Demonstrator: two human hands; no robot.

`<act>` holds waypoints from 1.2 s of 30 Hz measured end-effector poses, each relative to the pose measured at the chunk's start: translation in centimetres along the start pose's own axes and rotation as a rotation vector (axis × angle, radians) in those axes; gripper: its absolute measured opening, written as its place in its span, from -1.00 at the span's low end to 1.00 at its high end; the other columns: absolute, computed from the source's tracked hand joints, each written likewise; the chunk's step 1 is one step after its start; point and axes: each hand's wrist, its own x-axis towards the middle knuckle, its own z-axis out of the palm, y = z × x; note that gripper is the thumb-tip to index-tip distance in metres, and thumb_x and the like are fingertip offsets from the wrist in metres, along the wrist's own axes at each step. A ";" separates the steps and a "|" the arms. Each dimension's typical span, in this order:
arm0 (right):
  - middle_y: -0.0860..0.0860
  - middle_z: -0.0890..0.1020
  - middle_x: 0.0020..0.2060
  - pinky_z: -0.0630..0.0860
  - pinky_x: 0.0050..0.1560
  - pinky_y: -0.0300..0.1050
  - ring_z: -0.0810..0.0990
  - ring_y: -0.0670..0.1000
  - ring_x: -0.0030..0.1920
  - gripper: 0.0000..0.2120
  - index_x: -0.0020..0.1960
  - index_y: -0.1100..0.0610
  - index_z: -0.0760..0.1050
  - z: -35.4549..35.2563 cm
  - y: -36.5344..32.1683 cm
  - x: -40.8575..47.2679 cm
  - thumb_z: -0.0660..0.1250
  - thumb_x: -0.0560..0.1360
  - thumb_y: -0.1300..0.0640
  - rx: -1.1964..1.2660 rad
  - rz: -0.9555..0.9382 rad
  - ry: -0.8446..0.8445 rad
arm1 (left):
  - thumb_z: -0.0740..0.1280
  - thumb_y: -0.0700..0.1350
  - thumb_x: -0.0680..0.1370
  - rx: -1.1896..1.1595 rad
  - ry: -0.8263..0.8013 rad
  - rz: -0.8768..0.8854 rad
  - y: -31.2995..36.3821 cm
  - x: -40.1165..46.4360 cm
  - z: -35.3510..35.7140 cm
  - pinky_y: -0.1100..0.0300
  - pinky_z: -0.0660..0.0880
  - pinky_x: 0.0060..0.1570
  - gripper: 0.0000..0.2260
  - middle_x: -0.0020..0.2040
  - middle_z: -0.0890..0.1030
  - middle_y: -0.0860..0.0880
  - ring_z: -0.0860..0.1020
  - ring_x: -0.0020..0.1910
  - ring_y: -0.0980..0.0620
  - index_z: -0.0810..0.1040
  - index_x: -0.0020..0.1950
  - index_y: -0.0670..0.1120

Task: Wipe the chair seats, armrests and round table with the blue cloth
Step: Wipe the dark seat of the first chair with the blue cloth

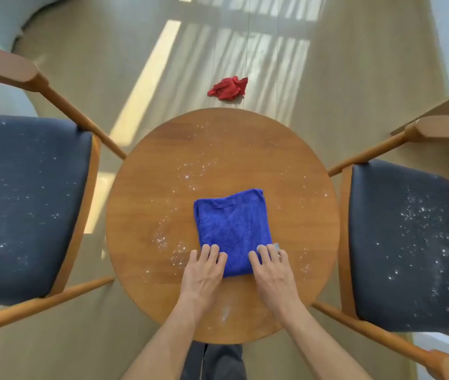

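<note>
Your blue cloth (233,231) lies folded into a rectangle on the round wooden surface (146,187), a little nearer your side than the middle. Its long axis runs away from you and leans slightly left at the far end. Your left hand (204,272) rests flat on the near left corner, fingers straight. Your right hand (272,270) presses the near right corner the same way, fingers extended. White crumbs speckle the surface around the cloth. The left chair seat (25,204) and the right chair seat (409,242) are dusted with the same specks. A crumpled red cloth (228,88) lies on the floor beyond the surface.
</note>
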 end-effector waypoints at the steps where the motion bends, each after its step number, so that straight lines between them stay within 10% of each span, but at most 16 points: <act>1: 0.06 0.52 -0.27 0.57 -0.06 0.03 0.57 0.12 -0.19 -0.83 -0.21 0.14 0.51 0.0 0.0 0.3 0.24 0.34 0.36 0.020 0.002 0.011 | 0.41 -0.17 0.36 -0.004 0.013 0.010 -0.1 0.2 -0.4 0.01 0.40 0.07 -0.60 0.16 0.47 -0.16 0.46 0.20 -0.16 0.47 0.17 -0.15; 4: 0.03 0.46 -0.39 0.60 -0.07 0.03 0.52 0.08 -0.32 -0.77 -0.34 0.12 0.47 -0.6 0.3 0.6 0.14 0.35 0.37 0.019 -0.062 -0.001 | 0.52 -0.22 0.08 -0.019 0.152 0.061 -0.4 0.0 -0.9 0.11 0.53 -0.28 -0.75 -0.33 0.54 -0.05 0.59 -0.26 -0.06 0.57 -0.31 -0.08; 8: 0.02 0.41 -0.43 0.58 -0.15 -0.02 0.43 0.08 -0.40 -0.89 -0.36 0.13 0.39 -2.1 1.4 0.3 0.11 0.22 0.27 0.239 -0.121 0.004 | 0.46 -0.26 0.08 -0.226 0.268 0.157 -2.0 -1.4 -2.0 0.19 0.48 -0.33 -0.76 -0.45 0.43 0.01 0.45 -0.45 -0.02 0.49 -0.34 -0.10; 14: 0.02 0.46 -0.35 0.44 -0.26 -0.02 0.41 0.09 -0.38 -0.90 -0.23 0.19 0.47 -4.1 2.4 3.1 0.20 0.29 0.29 0.478 -0.067 0.095 | 0.22 -0.23 0.52 -0.816 0.261 -0.126 -4.9 -0.7 -3.2 0.22 0.34 -0.16 -0.83 -0.08 0.53 0.02 0.46 -0.14 0.00 0.49 0.08 -0.09; 21: 0.05 0.59 -0.20 0.52 -0.22 0.00 0.58 0.11 -0.20 -0.79 -0.05 0.18 0.59 -2.2 2.2 8.0 0.40 0.33 0.36 0.296 0.091 0.178 | 0.20 -0.15 0.62 -0.848 0.386 -0.220 -6.0 4.7 -3.7 0.10 0.46 0.07 -0.76 0.20 0.52 0.04 0.53 0.09 -0.01 0.49 0.28 -0.09; 28: 0.09 0.30 0.48 0.21 0.43 0.15 0.27 0.17 0.47 -0.46 0.40 0.01 0.40 1.0 1.0 6.7 0.33 0.44 -0.06 0.353 -0.228 0.012 | 0.25 -0.08 0.61 -0.700 0.429 -0.284 -6.3 7.4 -3.0 0.08 0.40 0.13 -0.78 0.15 0.52 -0.01 0.42 0.14 -0.02 0.51 0.21 -0.12; 32: 0.08 0.40 0.42 0.47 0.25 0.09 0.46 0.17 0.34 -0.49 0.38 -0.08 0.44 2.1 1.3 7.2 0.32 0.44 -0.12 0.174 -0.386 -0.035 | 0.23 -0.14 0.60 -0.785 0.564 -0.496 -9.2 4.1 -1.6 0.08 0.33 0.15 -0.86 0.12 0.53 -0.03 0.37 0.12 0.00 0.51 0.12 -0.09; 36: 0.19 0.55 0.22 0.54 -0.13 0.01 0.57 0.19 -0.05 -0.46 0.25 0.07 0.55 2.1 -0.2 7.5 0.43 0.33 -0.12 0.231 -0.085 0.034 | 0.23 -0.18 0.58 -0.753 0.530 -0.559 -10.8 1.9 -1.2 0.07 0.32 0.17 -0.87 0.12 0.51 -0.04 0.35 0.14 -0.01 0.49 0.11 -0.10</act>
